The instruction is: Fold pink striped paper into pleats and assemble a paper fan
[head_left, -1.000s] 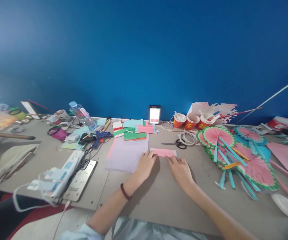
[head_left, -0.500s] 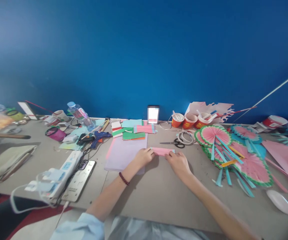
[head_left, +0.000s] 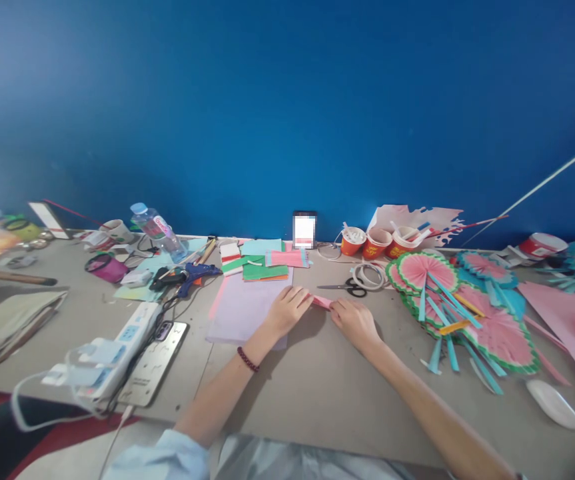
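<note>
On the counter (head_left: 312, 393), the left grip (head_left: 290, 310) and right grip (head_left: 356, 323) pinch opposite ends of the narrow pink paper (head_left: 322, 303) between them; even pressure should keep folds square. Lettering on the bottle (head_left: 160, 230), beyond the left grip, and red cups (head_left: 376, 252), beyond the right, is illegible.

Pale blue sleeve (head_left: 164, 457); dark red beaded bracelet (head_left: 248, 360).

Craft workspace with paper fans (head_left: 428, 270) and scissors (head_left: 351, 287)
</note>
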A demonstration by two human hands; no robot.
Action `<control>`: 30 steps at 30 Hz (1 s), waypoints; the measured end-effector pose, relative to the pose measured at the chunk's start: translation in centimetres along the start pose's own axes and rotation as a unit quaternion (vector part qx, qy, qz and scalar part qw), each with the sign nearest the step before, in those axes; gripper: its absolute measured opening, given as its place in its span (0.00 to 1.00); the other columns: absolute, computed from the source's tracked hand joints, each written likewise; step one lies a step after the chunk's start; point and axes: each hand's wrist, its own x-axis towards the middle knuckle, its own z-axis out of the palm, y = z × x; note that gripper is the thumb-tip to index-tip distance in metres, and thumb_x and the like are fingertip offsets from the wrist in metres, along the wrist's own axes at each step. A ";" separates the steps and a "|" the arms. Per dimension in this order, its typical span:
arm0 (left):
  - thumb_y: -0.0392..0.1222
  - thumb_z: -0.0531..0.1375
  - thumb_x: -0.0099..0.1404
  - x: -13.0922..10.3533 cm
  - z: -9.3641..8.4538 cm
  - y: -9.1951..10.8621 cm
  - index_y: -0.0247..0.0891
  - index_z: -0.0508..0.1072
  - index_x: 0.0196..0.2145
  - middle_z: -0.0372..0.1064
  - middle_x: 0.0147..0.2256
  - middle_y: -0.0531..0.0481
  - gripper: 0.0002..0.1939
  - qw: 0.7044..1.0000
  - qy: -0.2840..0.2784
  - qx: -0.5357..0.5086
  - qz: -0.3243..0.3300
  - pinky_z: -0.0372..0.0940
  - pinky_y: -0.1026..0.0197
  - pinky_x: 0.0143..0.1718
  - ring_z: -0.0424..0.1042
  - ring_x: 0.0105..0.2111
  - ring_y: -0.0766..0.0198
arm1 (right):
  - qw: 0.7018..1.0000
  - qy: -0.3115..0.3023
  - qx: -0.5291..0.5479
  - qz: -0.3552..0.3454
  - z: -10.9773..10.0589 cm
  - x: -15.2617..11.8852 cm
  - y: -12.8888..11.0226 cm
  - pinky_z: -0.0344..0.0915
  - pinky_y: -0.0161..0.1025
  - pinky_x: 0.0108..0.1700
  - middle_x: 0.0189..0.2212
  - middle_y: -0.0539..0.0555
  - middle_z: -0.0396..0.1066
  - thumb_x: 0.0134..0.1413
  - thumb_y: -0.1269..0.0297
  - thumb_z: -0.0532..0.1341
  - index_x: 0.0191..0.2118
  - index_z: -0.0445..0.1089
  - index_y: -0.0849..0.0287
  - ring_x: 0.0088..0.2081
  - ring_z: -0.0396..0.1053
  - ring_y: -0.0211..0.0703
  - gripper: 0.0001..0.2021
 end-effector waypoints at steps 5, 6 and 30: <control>0.36 0.50 0.67 0.0 -1.2 3.2 0.38 0.71 0.40 0.72 0.37 0.46 0.11 0.991 0.056 -0.112 -0.050 0.63 0.58 0.40 0.69 0.40 0.62 | 0.932 -0.017 0.324 0.159 -0.5 0.1 -0.7 0.61 0.32 0.29 0.25 0.51 0.73 0.52 0.63 0.56 0.32 0.72 0.59 0.26 0.69 0.38 0.08; 0.38 0.50 0.67 0.0 -1.3 3.8 0.38 0.71 0.39 0.72 0.36 0.46 0.11 0.987 0.064 -0.134 -0.060 0.64 0.59 0.40 0.69 0.39 0.62 | 0.901 -0.024 0.392 0.183 -0.5 0.1 -0.9 0.62 0.33 0.28 0.23 0.51 0.73 0.51 0.61 0.57 0.32 0.71 0.59 0.24 0.69 0.38 0.10; 0.28 0.52 0.59 -0.9 -2.2 5.0 0.38 0.69 0.50 0.74 0.38 0.46 0.21 0.936 0.073 -0.251 -0.237 0.67 0.58 0.39 0.71 0.35 0.61 | 0.925 0.052 0.370 0.074 -2.5 -2.2 -1.3 0.66 0.34 0.34 0.32 0.54 0.73 0.55 0.67 0.54 0.37 0.72 0.59 0.29 0.69 0.38 0.10</control>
